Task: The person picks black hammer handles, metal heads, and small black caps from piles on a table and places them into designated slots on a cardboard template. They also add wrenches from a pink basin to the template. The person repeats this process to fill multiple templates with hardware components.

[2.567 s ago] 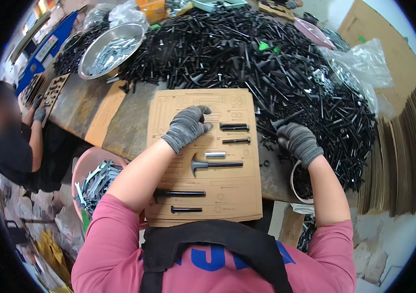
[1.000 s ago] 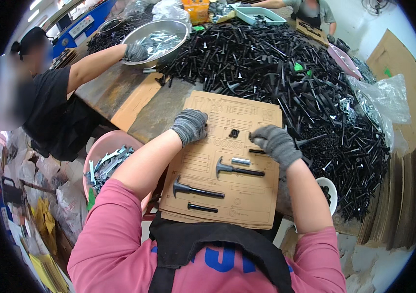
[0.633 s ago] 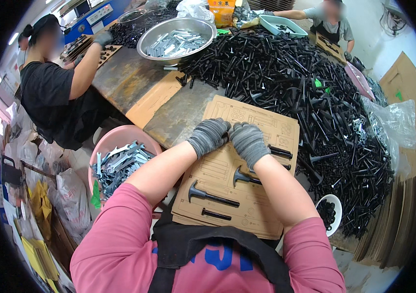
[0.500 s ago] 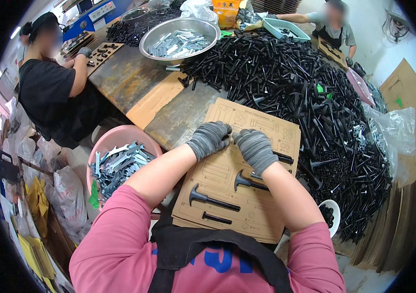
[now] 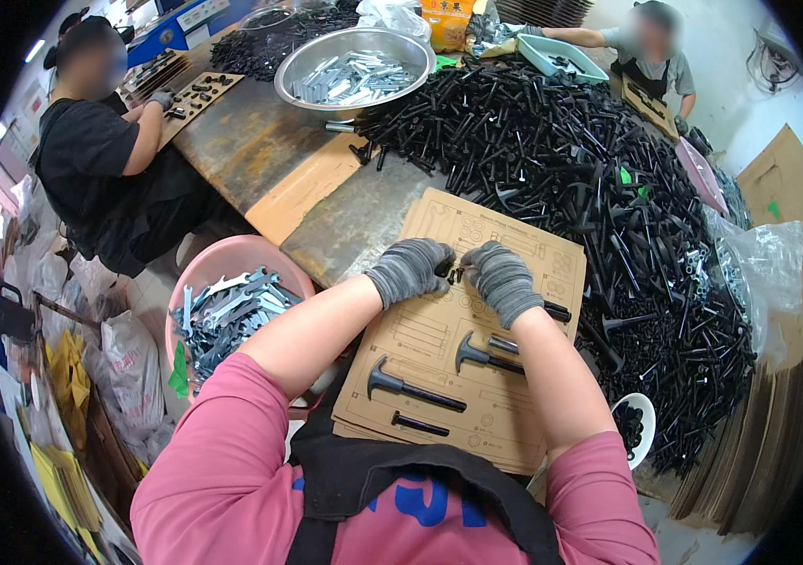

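Your hands: the left hand [image 5: 411, 271] and right hand [image 5: 503, 281] sit just apart, fingers curled toward each other; gloves hide whether either grips anything.
Small dark pieces: the small dark pieces [image 5: 456, 276] show between your fingertips, over the printed cardboard [image 5: 411, 330]; held or lying, you cannot tell from here. Facing fingers seem to suit tiny parts.
Hook-headed bars: the lower bar [image 5: 415, 386] lies flat, head leftward; the upper bar [image 5: 491, 356] runs partly under your right forearm. Their spacing probably keeps each part on its own spot.
Black bolt: the black bolt [image 5: 420, 425] lies below the lower bar, roughly parallel.
Silver tube: the silver tube [image 5: 503, 345] lies just above the upper bar, partly covered by your arm.
Edges: the cardboard's near edge meets your apron [image 5: 401, 471]; its right side borders the pile of black parts [image 5: 552, 141], so sideways room looks tight.
Open room: bare bench [image 5: 340, 235] shows left of the cardboard; beyond its edge sits the pink tub [image 5: 298, 266] of wrenches [image 5: 236, 311].
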The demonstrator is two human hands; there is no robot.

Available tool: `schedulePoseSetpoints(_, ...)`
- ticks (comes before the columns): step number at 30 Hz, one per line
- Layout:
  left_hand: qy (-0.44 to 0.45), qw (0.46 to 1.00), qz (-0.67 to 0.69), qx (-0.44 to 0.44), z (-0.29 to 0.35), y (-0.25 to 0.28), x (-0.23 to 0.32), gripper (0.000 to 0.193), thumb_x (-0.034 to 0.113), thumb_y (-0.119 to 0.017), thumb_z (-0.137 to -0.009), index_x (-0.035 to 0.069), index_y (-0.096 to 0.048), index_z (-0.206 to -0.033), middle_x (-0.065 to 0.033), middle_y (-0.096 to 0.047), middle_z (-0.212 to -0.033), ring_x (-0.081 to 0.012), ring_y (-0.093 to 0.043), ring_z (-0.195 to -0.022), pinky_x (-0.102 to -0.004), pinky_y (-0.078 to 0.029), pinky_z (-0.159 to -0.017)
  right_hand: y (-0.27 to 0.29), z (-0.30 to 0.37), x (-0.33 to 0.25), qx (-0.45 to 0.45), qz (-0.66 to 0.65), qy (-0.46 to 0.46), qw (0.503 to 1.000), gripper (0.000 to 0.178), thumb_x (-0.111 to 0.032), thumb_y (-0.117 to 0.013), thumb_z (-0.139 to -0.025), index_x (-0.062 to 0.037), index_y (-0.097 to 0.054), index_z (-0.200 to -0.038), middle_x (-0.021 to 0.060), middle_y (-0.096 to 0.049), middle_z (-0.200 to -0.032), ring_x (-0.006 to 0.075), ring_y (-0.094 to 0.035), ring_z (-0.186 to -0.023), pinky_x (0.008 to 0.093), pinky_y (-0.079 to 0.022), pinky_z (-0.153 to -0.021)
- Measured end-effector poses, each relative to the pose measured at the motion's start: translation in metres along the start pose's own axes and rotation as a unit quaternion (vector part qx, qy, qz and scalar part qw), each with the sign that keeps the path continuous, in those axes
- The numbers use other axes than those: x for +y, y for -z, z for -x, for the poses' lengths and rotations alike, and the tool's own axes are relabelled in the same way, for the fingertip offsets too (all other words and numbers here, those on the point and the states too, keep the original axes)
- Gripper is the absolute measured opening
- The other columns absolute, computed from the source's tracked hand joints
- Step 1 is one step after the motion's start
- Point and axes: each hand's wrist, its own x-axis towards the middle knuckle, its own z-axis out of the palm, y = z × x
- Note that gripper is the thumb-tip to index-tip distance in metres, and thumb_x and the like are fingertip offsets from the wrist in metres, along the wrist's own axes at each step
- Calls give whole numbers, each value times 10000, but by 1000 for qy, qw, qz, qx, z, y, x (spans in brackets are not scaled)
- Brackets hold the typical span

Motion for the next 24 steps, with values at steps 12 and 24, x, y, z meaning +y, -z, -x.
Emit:
schedulePoseSetpoints(12, -2, 1000, -3, -3, -8, -6, 5, 265, 227, -627, -717, 90, -606, -943, -114, -628, -879, -272, -588, -824, -346, -456, -742, -14, 2, -1, 53, 46, 15, 997, 191, -239, -518, -795, -103, -628, -870, 143, -582, -881, 292, -568, -844, 390, -460, -762)
schedulePoseSetpoints(24, 71, 988, -8, 140, -79, 41, -31, 374, 301, -638, -736, 47, -582, -1005, -130, -625, -874, -252, -597, -810, -339, -462, -732, 19, -7, 95, 37, -219, -109, 969, 239, -266, -561, -808, -122, -611, -992, 123, -609, -992, 258, -576, -914, 341, -431, -822)
